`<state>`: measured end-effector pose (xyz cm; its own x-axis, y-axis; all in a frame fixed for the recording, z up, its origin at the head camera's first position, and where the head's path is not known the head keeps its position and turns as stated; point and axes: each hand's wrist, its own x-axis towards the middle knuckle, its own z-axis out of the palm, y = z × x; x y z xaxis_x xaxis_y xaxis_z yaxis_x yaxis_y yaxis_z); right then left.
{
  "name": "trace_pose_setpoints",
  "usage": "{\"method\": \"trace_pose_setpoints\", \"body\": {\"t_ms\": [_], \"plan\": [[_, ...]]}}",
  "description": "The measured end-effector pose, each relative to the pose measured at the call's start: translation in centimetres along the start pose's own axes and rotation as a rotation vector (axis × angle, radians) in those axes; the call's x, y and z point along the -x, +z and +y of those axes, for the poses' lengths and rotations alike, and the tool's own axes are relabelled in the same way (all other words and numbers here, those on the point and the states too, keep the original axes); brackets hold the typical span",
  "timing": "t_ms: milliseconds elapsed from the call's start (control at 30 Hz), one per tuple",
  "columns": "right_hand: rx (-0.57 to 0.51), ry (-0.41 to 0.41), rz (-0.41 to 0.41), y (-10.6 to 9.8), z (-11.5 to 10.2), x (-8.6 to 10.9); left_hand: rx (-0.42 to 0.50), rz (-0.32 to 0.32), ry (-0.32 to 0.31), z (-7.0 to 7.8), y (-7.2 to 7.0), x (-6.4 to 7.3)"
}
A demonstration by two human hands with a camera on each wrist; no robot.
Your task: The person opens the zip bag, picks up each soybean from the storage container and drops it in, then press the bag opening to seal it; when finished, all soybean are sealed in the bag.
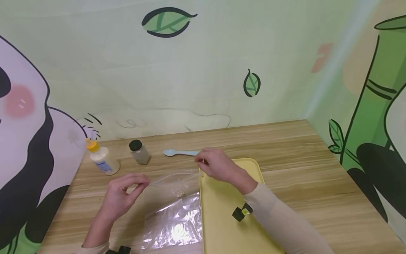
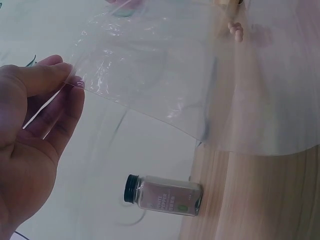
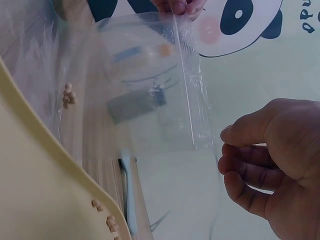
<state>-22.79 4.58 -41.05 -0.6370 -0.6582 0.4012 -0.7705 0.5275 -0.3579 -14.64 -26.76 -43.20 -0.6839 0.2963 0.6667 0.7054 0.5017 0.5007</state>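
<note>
A clear plastic zip bag (image 1: 172, 225) stretches between the hands, its mouth parted. My left hand (image 1: 122, 194) pinches one upper corner between thumb and fingertips, also seen in the left wrist view (image 2: 40, 100). At the opposite corner my right hand (image 1: 219, 165) has thumb and index brought together. The right wrist view shows those fingertips (image 3: 227, 145) right at the film's edge, where the clear plastic is hard to make out. A small cluster of round beige pieces (image 3: 68, 96) lies in the bag. More beige pieces (image 3: 111, 222) sit by the tray's edge.
The yellow tray (image 1: 228, 218) lies under my right arm. Behind the bag stand a white pepper jar (image 1: 140, 153) with a black lid and a white squeeze bottle (image 1: 106, 162) with a yellow cap. A light blue spoon (image 1: 180, 152) lies near the right hand.
</note>
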Motion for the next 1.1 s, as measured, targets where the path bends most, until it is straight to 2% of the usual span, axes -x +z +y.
{"method": "trace_pose_setpoints", "body": {"t_ms": [200,433,933,1100], "plan": [[0.001,-0.058,0.019,0.2,-0.6,0.0,0.007,0.001,0.000,0.1,0.0,0.0],[-0.045,-0.102,0.017,0.5,-1.2,0.0,-0.006,0.008,0.011,0.1,0.1,0.0],[-0.097,-0.159,-0.034,0.5,-2.7,-0.3,-0.001,0.036,0.070,0.2,0.2,-0.2],[-0.102,-0.205,-0.029,0.9,-3.1,-0.4,-0.017,0.028,0.061,0.2,0.2,-0.2]]}}
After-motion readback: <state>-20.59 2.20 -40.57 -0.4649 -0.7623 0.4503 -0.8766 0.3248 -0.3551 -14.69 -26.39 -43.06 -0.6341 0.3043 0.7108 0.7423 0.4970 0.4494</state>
